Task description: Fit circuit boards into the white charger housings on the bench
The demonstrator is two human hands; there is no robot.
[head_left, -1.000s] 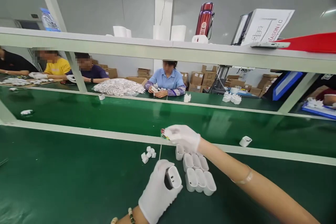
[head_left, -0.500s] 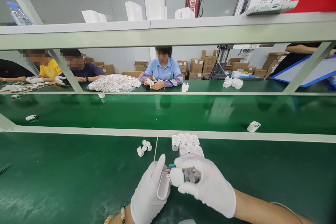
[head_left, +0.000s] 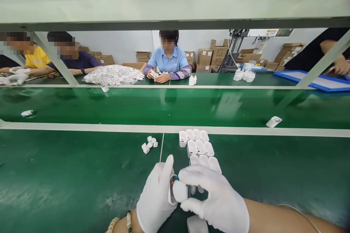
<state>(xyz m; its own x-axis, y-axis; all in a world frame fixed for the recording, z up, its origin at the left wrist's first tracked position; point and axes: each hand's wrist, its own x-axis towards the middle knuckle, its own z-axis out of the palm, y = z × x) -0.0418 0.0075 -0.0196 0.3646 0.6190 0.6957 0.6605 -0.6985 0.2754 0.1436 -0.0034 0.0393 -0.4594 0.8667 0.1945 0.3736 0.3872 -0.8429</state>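
Both my hands wear white gloves. My left hand [head_left: 155, 198] is closed around a white charger shell [head_left: 171, 189] with its open side facing right. My right hand [head_left: 216, 200] pinches a small inner part [head_left: 179, 190] with coloured bits at the shell's mouth. Just beyond my hands stand several empty white shells [head_left: 198, 147] in rows on the green mat [head_left: 68, 174]. A small heap of white caps [head_left: 149, 144] lies to their left. Another white piece [head_left: 197, 224] shows below my right hand.
A green conveyor belt [head_left: 175, 105] runs across beyond a pale rail, carrying a loose white shell [head_left: 273, 121] at right and another white part [head_left: 27, 113] at left. Across it, several seated people work beside a pile of bagged parts [head_left: 113, 74]. A shelf beam [head_left: 175, 5] crosses overhead.
My right hand came back from the far shells with the inner part and now holds it at the mouth of the shell in my left hand. My head tilted down.
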